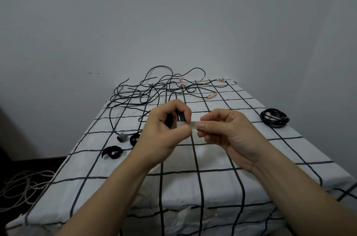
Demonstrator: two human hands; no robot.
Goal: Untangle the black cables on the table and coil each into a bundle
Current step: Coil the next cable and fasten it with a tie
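Left hand (pixel 166 129) grip curls round a coil (pixel 178 116) above the table (pixel 212 158), keeping its loops together. Right hand (pixel 229 133) grip pinches a pale strip (pixel 191 124) taut, evidently to bind it. Tangle (pixel 154 88) lies at the far edge.

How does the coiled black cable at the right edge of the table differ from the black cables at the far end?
The coiled cable is wound into a tight round bundle; the far cables sprawl in loose, crossing loops. The coiled cable lies alone and compact; the far cables spread across the table's back edge, some with red-and-white tags. Both are thin and black.
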